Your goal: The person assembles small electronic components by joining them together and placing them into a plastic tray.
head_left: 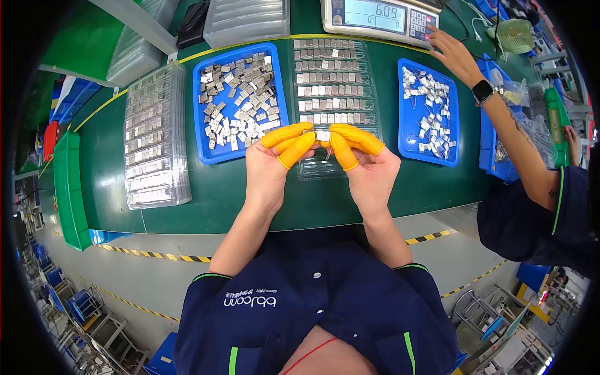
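My left hand (267, 167) and my right hand (374, 170) meet over the near end of a clear plastic blister tray (319, 170). Yellow finger cots cover the thumbs and some fingers of both. Pinched between their fingertips is a small white connector (323, 135), partly hidden by the cots. Rows of small metal-and-white connectors (329, 91) fill the tray beyond my hands. Left of it, a blue tray (199, 128) holds many loose silvery metal connector pieces (240, 100). Over to the right, another blue tray (409, 153) contains white connectors with thin wires (431, 115).
Stacked filled blister trays (156, 140) stand at the left, beside a green bin (70, 190). A digital scale (381, 17) sits at the back; a co-worker's hand (455, 57) touches its keypad. Clear plastic trays (247, 22) are stacked behind. Blue bins (494, 147) stand at the right.
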The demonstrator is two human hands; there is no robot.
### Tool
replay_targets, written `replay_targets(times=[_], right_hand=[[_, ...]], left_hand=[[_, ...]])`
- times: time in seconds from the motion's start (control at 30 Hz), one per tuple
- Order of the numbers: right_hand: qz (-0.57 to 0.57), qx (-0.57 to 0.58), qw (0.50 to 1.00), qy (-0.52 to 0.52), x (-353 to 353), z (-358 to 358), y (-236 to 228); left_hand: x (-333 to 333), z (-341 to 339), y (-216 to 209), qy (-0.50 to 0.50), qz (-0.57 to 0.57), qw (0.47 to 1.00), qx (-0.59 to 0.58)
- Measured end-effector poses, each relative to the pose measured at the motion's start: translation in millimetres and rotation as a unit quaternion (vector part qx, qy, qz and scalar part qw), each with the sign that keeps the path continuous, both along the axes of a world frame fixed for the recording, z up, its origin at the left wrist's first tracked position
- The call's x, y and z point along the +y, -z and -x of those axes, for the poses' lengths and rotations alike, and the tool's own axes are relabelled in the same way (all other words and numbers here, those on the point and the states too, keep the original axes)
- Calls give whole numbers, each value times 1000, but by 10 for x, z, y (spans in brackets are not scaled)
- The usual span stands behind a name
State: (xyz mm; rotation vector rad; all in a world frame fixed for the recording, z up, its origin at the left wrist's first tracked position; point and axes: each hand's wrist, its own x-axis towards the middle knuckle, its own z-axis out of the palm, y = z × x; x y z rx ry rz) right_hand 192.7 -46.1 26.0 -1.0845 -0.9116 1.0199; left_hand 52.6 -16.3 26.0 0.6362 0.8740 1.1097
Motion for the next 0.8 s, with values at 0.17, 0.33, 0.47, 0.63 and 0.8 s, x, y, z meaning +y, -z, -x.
replay_targets(times=[0.17,0.33,0.47,0.63,0.8], right_hand=[[4,-119,993,20,-31,-149,-60],[-17,-186,981,-52,-7,-248,-16],[80,13,995,-63,-38,-184,-83],[164,70,971,-161,32,-356,-20],[219,34,955,-195,54,-412,-137]], left_hand=[[8,-50,-10,20,-19,998,55],[-1,-20,-15,36,-42,993,106],[-13,-13,-3,14,-34,994,98],[-8,52,-20,52,-96,983,150],[-13,94,10,93,-113,977,158]])
